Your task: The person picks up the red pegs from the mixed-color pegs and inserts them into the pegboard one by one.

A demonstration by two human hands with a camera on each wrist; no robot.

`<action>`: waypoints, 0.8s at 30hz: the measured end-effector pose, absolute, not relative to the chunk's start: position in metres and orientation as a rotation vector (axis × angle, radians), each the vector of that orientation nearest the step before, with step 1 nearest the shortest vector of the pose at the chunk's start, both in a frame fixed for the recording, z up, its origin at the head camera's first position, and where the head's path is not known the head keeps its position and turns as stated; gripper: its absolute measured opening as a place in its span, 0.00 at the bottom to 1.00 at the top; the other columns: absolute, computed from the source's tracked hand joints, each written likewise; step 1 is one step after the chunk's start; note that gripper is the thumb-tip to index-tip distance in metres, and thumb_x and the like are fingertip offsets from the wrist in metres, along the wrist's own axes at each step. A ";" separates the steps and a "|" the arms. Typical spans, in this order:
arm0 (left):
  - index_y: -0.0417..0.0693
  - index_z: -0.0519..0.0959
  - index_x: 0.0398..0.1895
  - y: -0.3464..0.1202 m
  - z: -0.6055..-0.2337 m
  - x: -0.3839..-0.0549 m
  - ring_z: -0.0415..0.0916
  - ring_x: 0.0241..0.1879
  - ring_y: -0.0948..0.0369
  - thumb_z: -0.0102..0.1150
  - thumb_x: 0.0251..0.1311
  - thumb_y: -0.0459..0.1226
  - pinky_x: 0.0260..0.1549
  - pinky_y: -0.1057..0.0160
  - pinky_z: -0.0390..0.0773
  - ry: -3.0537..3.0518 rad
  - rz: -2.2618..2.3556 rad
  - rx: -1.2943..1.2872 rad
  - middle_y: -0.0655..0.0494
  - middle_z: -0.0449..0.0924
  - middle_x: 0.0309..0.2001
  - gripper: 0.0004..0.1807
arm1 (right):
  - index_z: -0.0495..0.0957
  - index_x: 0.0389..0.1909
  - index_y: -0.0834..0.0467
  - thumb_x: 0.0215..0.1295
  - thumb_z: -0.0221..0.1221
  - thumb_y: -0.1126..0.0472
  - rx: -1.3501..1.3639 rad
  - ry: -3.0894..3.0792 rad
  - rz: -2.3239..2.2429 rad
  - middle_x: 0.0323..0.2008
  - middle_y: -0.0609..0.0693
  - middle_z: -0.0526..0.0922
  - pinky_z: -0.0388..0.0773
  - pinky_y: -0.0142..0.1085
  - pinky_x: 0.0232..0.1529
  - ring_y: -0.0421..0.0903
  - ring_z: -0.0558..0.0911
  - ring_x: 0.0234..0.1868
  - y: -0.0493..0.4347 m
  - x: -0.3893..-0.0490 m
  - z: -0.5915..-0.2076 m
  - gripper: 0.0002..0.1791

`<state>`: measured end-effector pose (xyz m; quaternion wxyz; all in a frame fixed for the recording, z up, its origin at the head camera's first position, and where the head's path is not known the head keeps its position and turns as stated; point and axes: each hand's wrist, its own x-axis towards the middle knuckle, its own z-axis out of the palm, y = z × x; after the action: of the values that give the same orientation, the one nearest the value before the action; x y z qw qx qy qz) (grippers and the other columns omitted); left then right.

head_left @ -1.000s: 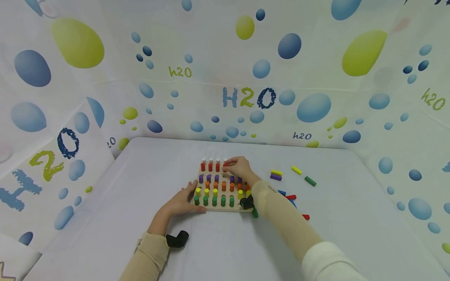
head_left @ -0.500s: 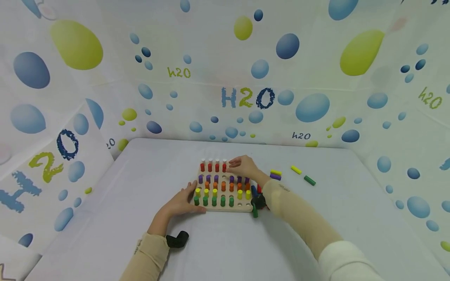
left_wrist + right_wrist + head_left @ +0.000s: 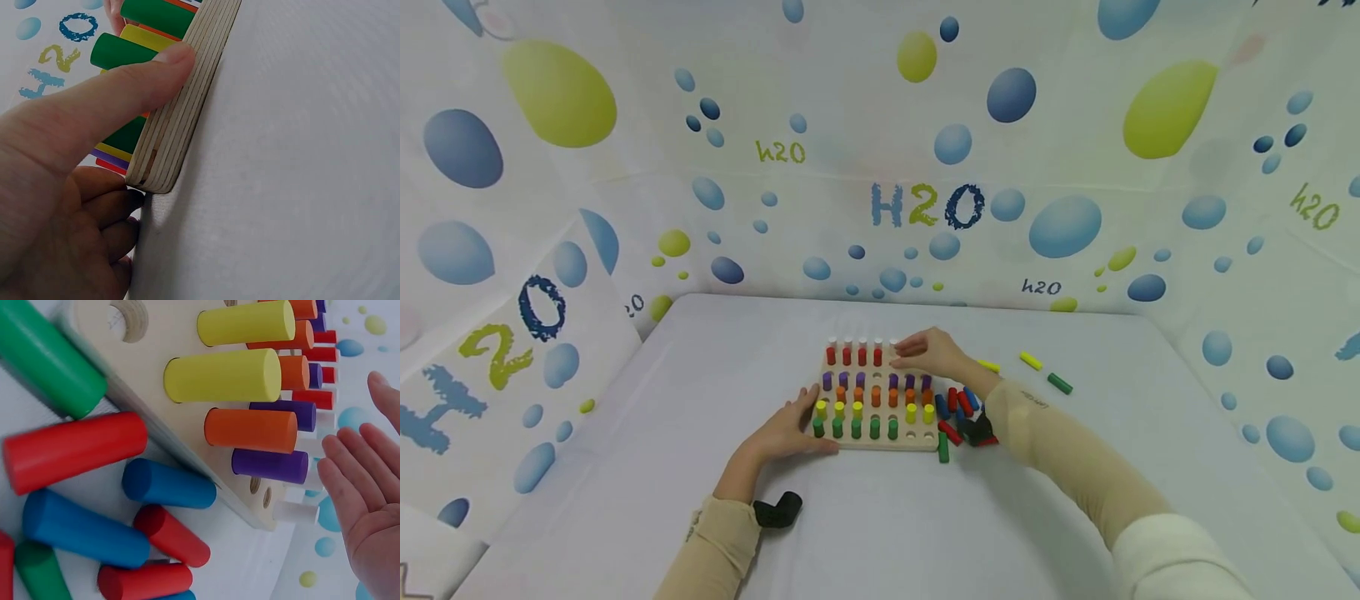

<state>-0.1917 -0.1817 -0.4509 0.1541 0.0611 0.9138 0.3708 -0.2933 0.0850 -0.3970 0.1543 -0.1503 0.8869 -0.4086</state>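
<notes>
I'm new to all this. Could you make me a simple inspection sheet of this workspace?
Surface: pale table, smooth-looking.
Job's things: wooden pegboard with standing pegs in coloured rows; some holes unfilled.
Clutter: loose pegs lie right of the board, most bunched near it, a few farther off.
Hands: left hand grips the board's near-left corner; right hand is by the far row, no peg visible in it.
Cables: nothing seen.
Surroundings: backdrop printed with bubbles and "H2O".

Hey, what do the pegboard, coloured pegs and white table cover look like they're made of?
Pale, flat wooden pegboard: apparently plywood, smooth and unpainted, since its edge shows stacked layers. Brightly coloured cylindrical pegs: perhaps painted wood, given their even colour and soft sheen, though plastic is possible. White cloth-like table cover: probably matte fabric, showing a faint fine texture.
</notes>
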 end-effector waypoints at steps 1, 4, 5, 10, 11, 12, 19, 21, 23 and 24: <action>0.47 0.45 0.72 -0.182 -0.451 -0.192 0.34 0.68 0.39 0.71 0.34 0.57 0.61 0.38 0.42 2.618 1.065 0.176 0.40 0.38 0.71 0.63 | 0.78 0.50 0.57 0.54 0.64 0.51 -0.433 2.534 -1.176 0.46 0.51 0.82 0.75 0.39 0.51 0.46 0.79 0.48 0.086 -0.292 -0.397 0.23; 0.47 0.45 0.72 -0.182 -0.452 -0.192 0.34 0.68 0.39 0.71 0.34 0.57 0.61 0.38 0.42 2.615 1.066 0.178 0.40 0.38 0.71 0.63 | 0.77 0.50 0.59 0.55 0.64 0.52 -0.464 2.529 -1.179 0.47 0.52 0.81 0.75 0.39 0.50 0.47 0.79 0.49 0.091 -0.288 -0.395 0.24; 0.47 0.45 0.72 -0.182 -0.452 -0.192 0.34 0.68 0.39 0.71 0.34 0.57 0.61 0.38 0.42 2.614 1.068 0.179 0.40 0.38 0.71 0.63 | 0.77 0.51 0.60 0.55 0.64 0.53 -0.469 2.527 -1.184 0.47 0.52 0.81 0.74 0.40 0.51 0.47 0.79 0.49 0.093 -0.287 -0.394 0.23; 0.47 0.45 0.72 -0.182 -0.452 -0.191 0.34 0.68 0.39 0.72 0.34 0.56 0.62 0.39 0.42 2.610 1.078 0.183 0.40 0.38 0.71 0.63 | 0.75 0.52 0.63 0.58 0.62 0.55 -0.514 2.510 -1.224 0.48 0.54 0.80 0.74 0.41 0.51 0.48 0.78 0.50 0.103 -0.281 -0.391 0.23; 0.47 0.45 0.72 -0.182 -0.453 -0.192 0.34 0.68 0.39 0.72 0.34 0.56 0.62 0.39 0.42 2.610 1.079 0.183 0.40 0.38 0.71 0.63 | 0.75 0.52 0.63 0.58 0.62 0.55 -0.531 2.504 -1.238 0.48 0.55 0.80 0.74 0.40 0.51 0.49 0.78 0.50 0.105 -0.280 -0.389 0.23; 0.47 0.45 0.72 -0.182 -0.453 -0.191 0.34 0.68 0.39 0.72 0.34 0.56 0.62 0.39 0.42 2.609 1.081 0.184 0.40 0.38 0.71 0.63 | 0.75 0.52 0.65 0.58 0.62 0.56 -0.546 2.496 -1.250 0.48 0.57 0.80 0.74 0.41 0.52 0.50 0.78 0.50 0.106 -0.277 -0.386 0.24; 0.47 0.46 0.72 -0.183 -0.453 -0.191 0.34 0.68 0.39 0.72 0.34 0.56 0.61 0.38 0.42 2.603 1.094 0.183 0.40 0.38 0.71 0.63 | 0.74 0.52 0.67 0.58 0.61 0.59 -0.566 2.499 -1.283 0.49 0.60 0.79 0.73 0.43 0.52 0.53 0.78 0.50 0.120 -0.264 -0.376 0.22; 0.47 0.46 0.72 -0.183 -0.452 -0.191 0.34 0.68 0.39 0.72 0.34 0.55 0.61 0.38 0.42 2.605 1.093 0.185 0.40 0.38 0.71 0.63 | 0.74 0.52 0.66 0.58 0.62 0.58 -0.553 2.506 -1.288 0.48 0.59 0.79 0.74 0.41 0.51 0.51 0.78 0.50 0.126 -0.269 -0.386 0.23; 0.47 0.46 0.72 -0.184 -0.452 -0.191 0.34 0.68 0.39 0.72 0.34 0.55 0.62 0.38 0.42 2.608 1.091 0.186 0.40 0.38 0.71 0.63 | 0.75 0.52 0.65 0.58 0.62 0.57 -0.542 2.515 -1.286 0.48 0.58 0.80 0.75 0.41 0.50 0.50 0.79 0.49 0.131 -0.272 -0.392 0.24; 0.47 0.46 0.72 -0.184 -0.453 -0.191 0.34 0.68 0.39 0.72 0.34 0.55 0.62 0.38 0.42 2.609 1.090 0.187 0.40 0.38 0.71 0.63 | 0.75 0.52 0.65 0.58 0.62 0.57 -0.537 2.517 -1.286 0.48 0.58 0.80 0.75 0.41 0.50 0.50 0.79 0.49 0.133 -0.271 -0.393 0.23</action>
<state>-0.1906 -0.1838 -0.4528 0.1533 0.0652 0.9099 0.3799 -0.2708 0.1335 -0.3928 0.1319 -0.1852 0.8672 -0.4430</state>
